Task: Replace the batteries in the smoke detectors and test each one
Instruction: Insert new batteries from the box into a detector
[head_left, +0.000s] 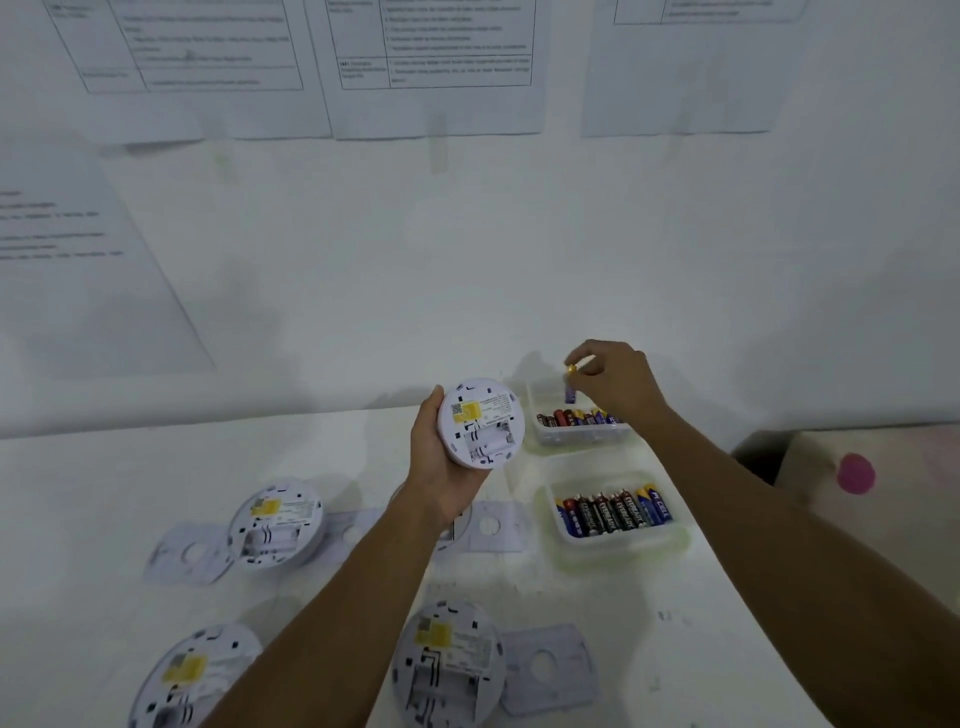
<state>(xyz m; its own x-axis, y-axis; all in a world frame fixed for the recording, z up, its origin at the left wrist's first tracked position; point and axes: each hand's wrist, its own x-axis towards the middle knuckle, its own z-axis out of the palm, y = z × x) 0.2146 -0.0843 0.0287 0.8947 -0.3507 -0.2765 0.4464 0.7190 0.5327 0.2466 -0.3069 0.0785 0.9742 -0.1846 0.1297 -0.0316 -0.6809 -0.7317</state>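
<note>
The right hand (615, 379) pinches a purple, gold-capped battery (570, 388) upright just above the far tray (582, 435) of batteries. Left of that tray, the left hand (441, 457) cups a white smoke detector (480, 422), back side up, yellow label illegible. Nearer than the far tray, a second tray (613, 538) holds batteries, some reading "Eveready". Three more detectors lie on the white table (675, 623), whose right side is bare.

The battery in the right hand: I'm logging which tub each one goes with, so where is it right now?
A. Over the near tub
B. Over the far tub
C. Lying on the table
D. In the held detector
B: the right hand pinches the battery upright above the far tub, clear of the near tub.
</note>
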